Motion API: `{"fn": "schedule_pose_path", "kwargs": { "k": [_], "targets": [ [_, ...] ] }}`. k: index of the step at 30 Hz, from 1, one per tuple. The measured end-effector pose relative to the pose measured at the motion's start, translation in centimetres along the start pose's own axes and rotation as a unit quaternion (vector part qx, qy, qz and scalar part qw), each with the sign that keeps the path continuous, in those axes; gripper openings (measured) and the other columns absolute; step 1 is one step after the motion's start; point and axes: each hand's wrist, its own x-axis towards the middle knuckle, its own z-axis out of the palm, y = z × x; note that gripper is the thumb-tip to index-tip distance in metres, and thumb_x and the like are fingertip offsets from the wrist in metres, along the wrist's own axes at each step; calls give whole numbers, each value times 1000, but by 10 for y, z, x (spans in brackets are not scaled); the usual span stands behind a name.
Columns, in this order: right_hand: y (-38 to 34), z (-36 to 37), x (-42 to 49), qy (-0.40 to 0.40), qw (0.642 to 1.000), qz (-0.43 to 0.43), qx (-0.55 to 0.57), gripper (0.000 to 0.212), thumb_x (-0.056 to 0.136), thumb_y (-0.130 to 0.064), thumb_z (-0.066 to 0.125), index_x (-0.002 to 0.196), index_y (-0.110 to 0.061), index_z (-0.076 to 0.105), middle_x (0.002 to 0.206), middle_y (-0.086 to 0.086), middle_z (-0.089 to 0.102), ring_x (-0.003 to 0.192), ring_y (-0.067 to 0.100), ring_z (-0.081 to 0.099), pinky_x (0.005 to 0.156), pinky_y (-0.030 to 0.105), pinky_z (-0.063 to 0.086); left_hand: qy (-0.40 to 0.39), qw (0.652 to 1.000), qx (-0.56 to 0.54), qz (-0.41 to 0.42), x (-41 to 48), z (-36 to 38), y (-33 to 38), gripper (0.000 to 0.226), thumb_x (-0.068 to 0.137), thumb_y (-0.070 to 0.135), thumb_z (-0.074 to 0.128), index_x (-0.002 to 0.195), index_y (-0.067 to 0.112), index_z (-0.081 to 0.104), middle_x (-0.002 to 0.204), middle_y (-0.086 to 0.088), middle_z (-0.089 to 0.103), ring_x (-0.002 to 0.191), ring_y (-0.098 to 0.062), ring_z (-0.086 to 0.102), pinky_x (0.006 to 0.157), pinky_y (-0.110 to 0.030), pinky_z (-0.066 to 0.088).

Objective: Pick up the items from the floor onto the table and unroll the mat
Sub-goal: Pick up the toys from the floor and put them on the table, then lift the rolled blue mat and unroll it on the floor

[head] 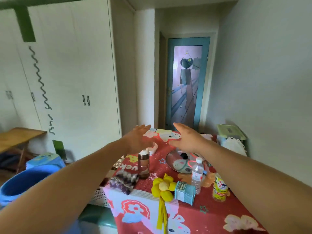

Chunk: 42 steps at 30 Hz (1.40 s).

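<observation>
A red cartoon-print mat (pixel 199 215) lies spread over the table and hangs over its near edge. On it stand a brown bottle (pixel 143 164), a clear water bottle (pixel 197 174), a yellow bottle (pixel 219 188), a teal box (pixel 184 193), a yellow fabric flower (pixel 163 186), a patterned cloth (pixel 124 180) and a glass pot lid (pixel 181 162). My left hand (pixel 137 139) and my right hand (pixel 185 137) reach forward above the far half of the table, fingers apart, holding nothing.
A blue tub (pixel 22 184) and a blue stool (pixel 44 160) stand on the floor to the left, near a wooden table (pixel 15 135). A white wardrobe (pixel 70 68) fills the left wall. A green container with a white bag (pixel 233 143) sits at the far right. A blue-framed door (pixel 186 81) is ahead.
</observation>
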Motion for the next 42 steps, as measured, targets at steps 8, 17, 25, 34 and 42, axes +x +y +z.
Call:
{"fn": "schedule_pose_path", "kwargs": {
  "k": [8,17,25,34,42],
  "targets": [
    [-134,67,-5,-50,995,-85,17,87,81,-54,59,149,-26,12,158,-1,14,142,21,21,110,34,24,7,997,17,-81,-105,-51,-122,79,87,53,52,149,32,8,159,3,4,146,-15,-4,118,-37,3],
    [-243,140,28,-143,973,-171,52,86,86,-50,58,150,-25,6,160,-1,3,145,19,9,113,31,14,33,979,28,-201,-178,-83,-247,81,85,50,57,149,29,12,159,0,9,147,-20,4,118,-40,10],
    [-323,208,72,-187,951,-236,78,82,82,-47,63,147,-23,18,155,2,22,137,21,28,105,32,27,13,946,82,-315,-226,-98,-341,83,85,57,52,149,28,9,159,2,5,147,-19,-2,118,-44,9],
    [-387,275,90,-218,940,-254,64,87,81,-47,63,148,-25,13,155,2,21,139,22,24,106,36,27,-70,942,94,-314,-255,-91,-430,92,77,59,62,148,32,10,159,5,7,147,-18,-2,117,-47,9],
    [-432,342,79,-207,965,-158,29,87,82,-46,60,149,-18,13,157,1,17,142,22,18,103,29,24,-164,966,103,-173,-246,-72,-525,108,66,66,67,147,37,2,159,8,1,146,-16,-3,119,-47,10]
  ]
}}
